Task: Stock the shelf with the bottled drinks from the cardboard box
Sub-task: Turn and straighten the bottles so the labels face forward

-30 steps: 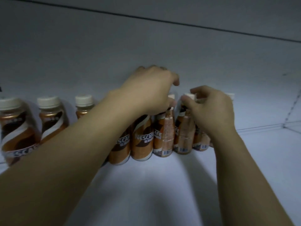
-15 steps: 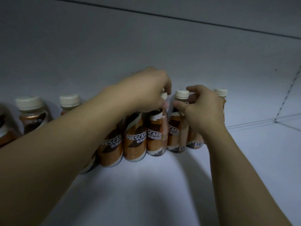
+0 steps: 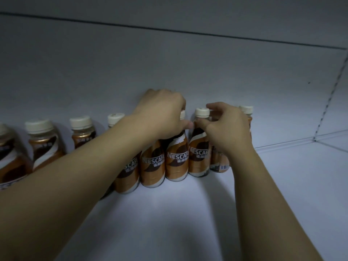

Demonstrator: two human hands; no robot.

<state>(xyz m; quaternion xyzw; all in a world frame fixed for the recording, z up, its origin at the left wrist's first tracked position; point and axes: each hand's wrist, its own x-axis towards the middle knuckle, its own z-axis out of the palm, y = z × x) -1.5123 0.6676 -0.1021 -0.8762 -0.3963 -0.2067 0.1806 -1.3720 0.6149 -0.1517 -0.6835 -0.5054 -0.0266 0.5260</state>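
Observation:
A row of brown-and-orange Nescafe coffee bottles with cream caps stands along the back wall of the white shelf (image 3: 188, 213). My left hand (image 3: 162, 113) is closed over the top of one bottle (image 3: 177, 159) near the middle of the row and hides its cap. My right hand (image 3: 227, 127) pinches the neck of the neighbouring bottle (image 3: 198, 157) just under its cap (image 3: 202, 112). Both bottles stand upright on the shelf with their labels facing me. Behind my right hand stand two more bottles, one showing only its cap (image 3: 246, 109). The cardboard box is out of view.
More bottles (image 3: 45, 146) line the wall to the left, partly behind my left forearm. The shelf's right end shows a slotted upright (image 3: 331, 85) and bare floor. The shelf above (image 3: 169, 8) hangs close overhead.
The view has shifted, so the row sits further right and more left bottles show. The two gripped bottles have turned, with their labels facing me. My hands hold the same bottles.

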